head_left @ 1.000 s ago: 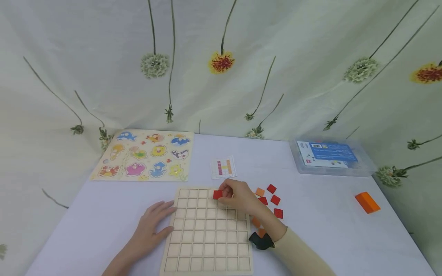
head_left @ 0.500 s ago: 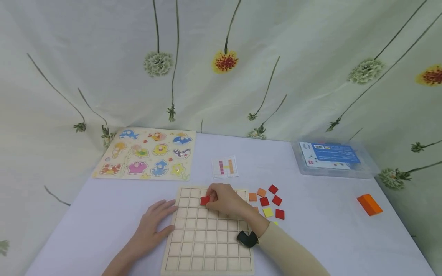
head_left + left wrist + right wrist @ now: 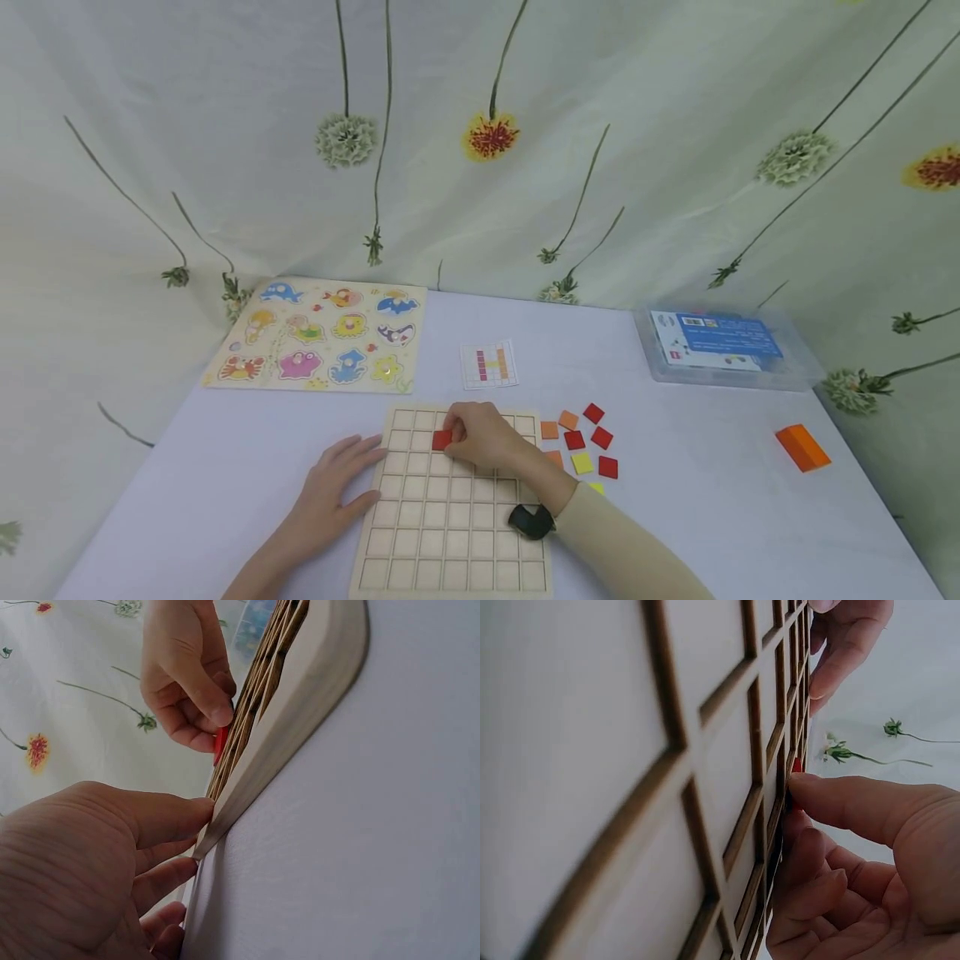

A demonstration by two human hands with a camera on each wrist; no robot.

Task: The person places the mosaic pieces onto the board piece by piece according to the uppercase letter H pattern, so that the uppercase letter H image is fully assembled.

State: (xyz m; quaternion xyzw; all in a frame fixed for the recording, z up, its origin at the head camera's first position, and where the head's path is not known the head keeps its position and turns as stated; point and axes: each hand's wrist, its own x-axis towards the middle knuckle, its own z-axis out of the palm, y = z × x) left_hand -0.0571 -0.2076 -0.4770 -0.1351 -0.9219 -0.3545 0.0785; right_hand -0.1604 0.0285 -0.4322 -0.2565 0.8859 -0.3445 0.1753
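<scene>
A red square tile (image 3: 442, 440) lies at a cell in the second row of the wooden grid board (image 3: 435, 515). Thumb and fingers of my right hand (image 3: 483, 435) pinch this tile at its right side; in the right wrist view only a red sliver of the tile (image 3: 797, 765) shows by the thumb. Along the board's left edge rests my left hand (image 3: 330, 492), its fingers extended. From the left wrist, the thumb and fingertips of the left hand (image 3: 97, 855) touch the board's rim (image 3: 285, 735). Part of the board's upper right is hidden under the right hand and forearm.
Right of the board lie several loose tiles: red (image 3: 602, 437), orange (image 3: 549, 430) and yellow (image 3: 582, 462). A pattern card (image 3: 488, 364) is behind the board. A sea-animal puzzle (image 3: 315, 333) lies back left, a clear plastic box (image 3: 720, 346) back right, and an orange block (image 3: 802, 447) far right.
My right hand has carried the red tile leftward across the board's upper part and down to a second-row cell. The left hand has stayed at the board's left edge.
</scene>
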